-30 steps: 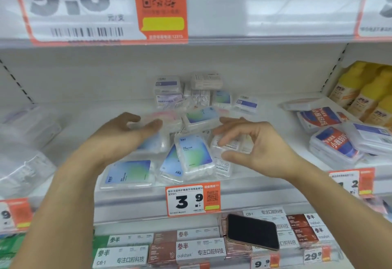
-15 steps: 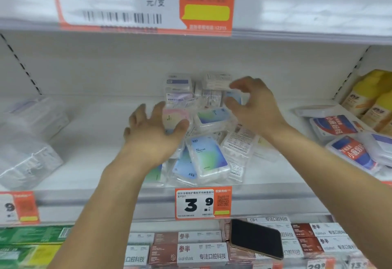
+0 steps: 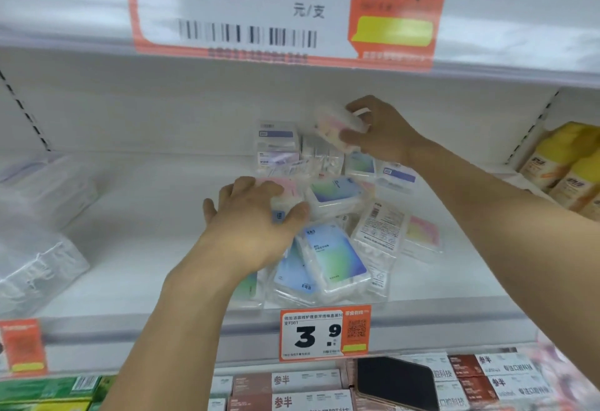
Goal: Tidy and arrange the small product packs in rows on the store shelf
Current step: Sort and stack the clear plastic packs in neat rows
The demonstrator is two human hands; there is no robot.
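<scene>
White shelf (image 3: 136, 216), jumbled pastel packs (image 3: 328, 258), right hand (image 3: 383, 131) fingers pinching one, left hand (image 3: 250, 229) seemingly gripping another

White store shelving under even, bright light

A white metal shelf (image 3: 136, 203) is running across the view, backed by a plain white back panel (image 3: 162, 112) with slotted uprights (image 3: 26, 112) showing at either side. Above it, the edge of the upper shelf (image 3: 519, 21) is carrying a large orange-and-white price tag (image 3: 285, 8) reading partly 9.8. A smaller price tag (image 3: 324, 332) reading 3.9 is sitting on the front rail (image 3: 162, 339). Yellow bottles (image 3: 565, 167) are standing at the far right, and boxed goods (image 3: 292, 384) are filling the shelf below.
</scene>
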